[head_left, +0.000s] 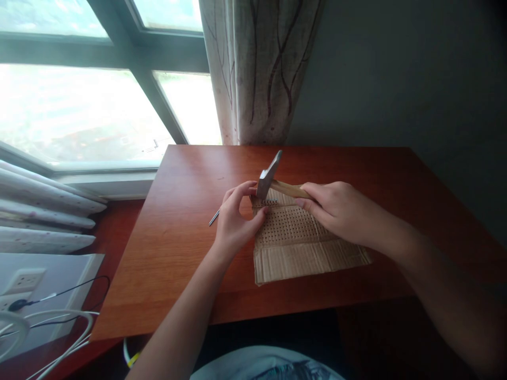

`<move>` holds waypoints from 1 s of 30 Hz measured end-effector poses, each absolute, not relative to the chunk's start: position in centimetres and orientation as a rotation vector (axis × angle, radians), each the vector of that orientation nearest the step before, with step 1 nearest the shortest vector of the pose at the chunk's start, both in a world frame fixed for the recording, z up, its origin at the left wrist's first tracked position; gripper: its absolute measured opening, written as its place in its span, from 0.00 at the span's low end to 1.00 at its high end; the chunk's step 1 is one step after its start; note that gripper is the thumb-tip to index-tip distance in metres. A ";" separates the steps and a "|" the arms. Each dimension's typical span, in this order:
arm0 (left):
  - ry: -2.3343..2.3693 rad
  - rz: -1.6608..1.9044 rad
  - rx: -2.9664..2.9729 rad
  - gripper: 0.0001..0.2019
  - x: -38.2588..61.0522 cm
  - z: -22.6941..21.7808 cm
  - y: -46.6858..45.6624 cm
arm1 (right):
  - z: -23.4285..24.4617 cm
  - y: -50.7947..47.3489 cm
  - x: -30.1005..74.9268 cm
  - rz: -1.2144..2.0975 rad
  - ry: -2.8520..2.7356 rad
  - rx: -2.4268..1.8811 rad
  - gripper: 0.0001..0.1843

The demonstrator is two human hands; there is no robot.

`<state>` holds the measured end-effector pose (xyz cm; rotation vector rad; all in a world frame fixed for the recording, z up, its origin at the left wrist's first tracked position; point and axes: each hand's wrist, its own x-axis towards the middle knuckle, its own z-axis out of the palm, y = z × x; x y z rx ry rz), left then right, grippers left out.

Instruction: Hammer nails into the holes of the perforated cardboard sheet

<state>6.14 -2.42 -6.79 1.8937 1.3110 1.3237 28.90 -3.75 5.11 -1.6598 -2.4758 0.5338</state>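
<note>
A piece of brown corrugated cardboard (301,258) lies on the table, its middle covered with rows of small dark holes. Along its upper left part runs a short row of small dark bits, too small to name. My left hand (240,216) holds the cardboard's left edge, thumb on top and fingers curled at the upper corner. My right hand (330,206) is closed round the wooden handle of a hammer (289,188). The hammer's metal head is over the cardboard's upper left corner, close to my left fingers. Beside my left hand a thin metal rod (214,217) shows, partly hidden behind it.
The reddish-brown wooden table (178,253) stands by a window (79,116) and a patterned curtain (265,68). At lower left, a wall socket (26,281) has a black plug, and white cables (79,327) hang near the table's edge.
</note>
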 end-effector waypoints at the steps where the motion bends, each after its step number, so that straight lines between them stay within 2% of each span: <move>1: 1.310 1.324 1.894 0.27 6.2 -6.8 -2.4 | 5.0 -3.7 28.9 0.537 -2.487 -1.650 0.16; 14: 1.301 1.318 1.874 0.26 6.1 -6.8 -2.5 | 4.7 -3.5 29.1 0.515 -2.430 -1.574 0.14; 20: 1.291 1.295 1.858 0.25 6.3 -6.4 -2.6 | 4.3 -4.2 31.8 0.478 -1.960 -1.378 0.12; 25: 1.273 1.316 1.885 0.23 6.2 -6.5 -2.6 | 2.0 -3.4 34.1 0.600 -1.386 -1.114 0.15; 30: 1.279 1.320 1.904 0.22 6.1 -6.6 -2.6 | 0.3 -2.0 35.1 0.615 -1.167 -0.976 0.21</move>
